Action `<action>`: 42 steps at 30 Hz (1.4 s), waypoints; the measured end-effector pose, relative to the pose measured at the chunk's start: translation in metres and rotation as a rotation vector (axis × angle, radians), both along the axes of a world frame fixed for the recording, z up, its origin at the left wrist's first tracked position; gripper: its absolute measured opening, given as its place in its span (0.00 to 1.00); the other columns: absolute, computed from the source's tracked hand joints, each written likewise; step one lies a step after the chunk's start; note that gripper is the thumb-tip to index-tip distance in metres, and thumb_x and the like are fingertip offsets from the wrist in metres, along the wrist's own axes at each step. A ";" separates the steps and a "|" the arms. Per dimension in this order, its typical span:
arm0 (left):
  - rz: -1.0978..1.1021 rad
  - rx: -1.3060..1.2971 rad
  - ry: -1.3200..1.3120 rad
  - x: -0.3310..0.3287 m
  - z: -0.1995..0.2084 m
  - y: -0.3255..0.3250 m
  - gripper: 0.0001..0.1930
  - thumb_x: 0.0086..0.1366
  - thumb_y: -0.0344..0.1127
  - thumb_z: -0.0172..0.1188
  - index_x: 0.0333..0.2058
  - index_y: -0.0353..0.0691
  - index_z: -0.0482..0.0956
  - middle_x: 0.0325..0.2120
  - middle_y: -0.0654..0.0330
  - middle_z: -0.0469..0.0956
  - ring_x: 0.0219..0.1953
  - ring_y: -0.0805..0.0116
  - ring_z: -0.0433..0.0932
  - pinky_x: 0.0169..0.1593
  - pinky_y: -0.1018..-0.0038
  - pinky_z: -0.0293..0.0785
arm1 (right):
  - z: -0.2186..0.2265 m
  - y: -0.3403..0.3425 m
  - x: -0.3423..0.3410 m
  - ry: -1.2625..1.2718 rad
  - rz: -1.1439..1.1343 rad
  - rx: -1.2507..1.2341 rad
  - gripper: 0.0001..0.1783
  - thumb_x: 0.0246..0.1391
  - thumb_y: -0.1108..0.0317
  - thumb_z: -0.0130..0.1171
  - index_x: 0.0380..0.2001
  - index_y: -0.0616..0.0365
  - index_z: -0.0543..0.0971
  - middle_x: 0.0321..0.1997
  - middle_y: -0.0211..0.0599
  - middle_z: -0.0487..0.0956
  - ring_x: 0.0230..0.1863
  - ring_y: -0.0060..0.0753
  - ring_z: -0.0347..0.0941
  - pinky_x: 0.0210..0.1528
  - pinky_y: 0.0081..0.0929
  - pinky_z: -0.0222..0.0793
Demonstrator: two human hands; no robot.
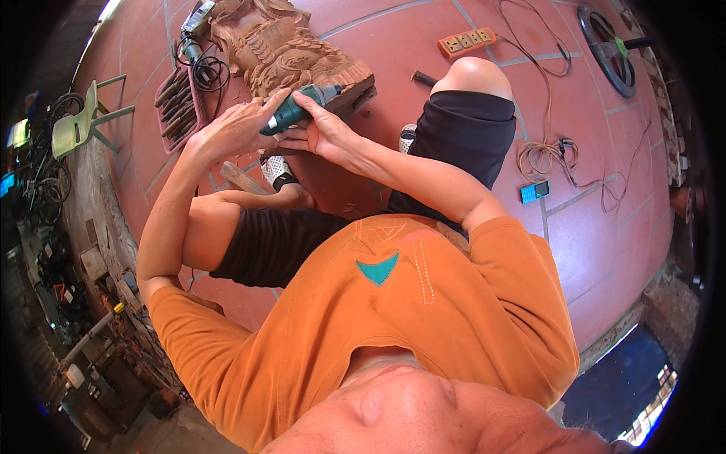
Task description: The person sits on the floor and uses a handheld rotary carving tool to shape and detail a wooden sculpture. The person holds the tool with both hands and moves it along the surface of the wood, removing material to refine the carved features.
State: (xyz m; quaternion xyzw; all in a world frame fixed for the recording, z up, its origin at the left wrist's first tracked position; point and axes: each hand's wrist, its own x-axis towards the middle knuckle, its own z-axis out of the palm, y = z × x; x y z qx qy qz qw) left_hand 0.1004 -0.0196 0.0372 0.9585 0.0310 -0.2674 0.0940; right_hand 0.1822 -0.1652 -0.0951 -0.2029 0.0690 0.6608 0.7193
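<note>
Both my hands are on a green die grinder (289,115) with a grey nose, which points away to the right. My left hand (240,122) grips its rear end from the left. My right hand (330,130) has its thumb along the top of the body, with the fingers beneath it. Just beyond the tool lies a reddish-brown carved wood block (283,49) with deep relief. The tool's nose is close to the block's near edge; whether they touch, I cannot tell.
Left of the carving, a pink basket (198,106) holds several chisels, with another corded power tool (193,51) beside it. A green chair (76,125) stands far left. At right are an orange power strip (466,43), coiled cords (538,159), a phone (534,192) and a black wheel (605,53).
</note>
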 end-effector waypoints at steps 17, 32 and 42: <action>0.029 0.010 0.016 0.001 0.002 -0.001 0.49 0.57 0.39 0.66 0.71 0.43 0.44 0.42 0.36 0.74 0.46 0.38 0.76 0.51 0.53 0.71 | -0.001 0.003 0.002 -0.019 -0.002 -0.001 0.20 0.60 0.46 0.60 0.48 0.44 0.75 0.45 0.33 0.81 0.43 0.40 0.80 0.49 0.51 0.78; 0.044 0.073 -0.011 0.006 0.003 -0.005 0.47 0.59 0.44 0.66 0.70 0.41 0.46 0.41 0.37 0.74 0.43 0.39 0.77 0.48 0.53 0.72 | -0.011 0.018 0.009 -0.071 -0.025 -0.011 0.16 0.59 0.49 0.62 0.43 0.44 0.75 0.38 0.30 0.79 0.36 0.36 0.78 0.43 0.50 0.81; 0.036 0.058 0.007 0.004 -0.001 -0.001 0.48 0.60 0.45 0.66 0.70 0.42 0.45 0.42 0.36 0.74 0.44 0.38 0.77 0.49 0.53 0.72 | -0.008 0.016 0.007 -0.052 -0.041 -0.017 0.18 0.59 0.50 0.62 0.45 0.46 0.74 0.42 0.33 0.80 0.39 0.40 0.79 0.46 0.54 0.79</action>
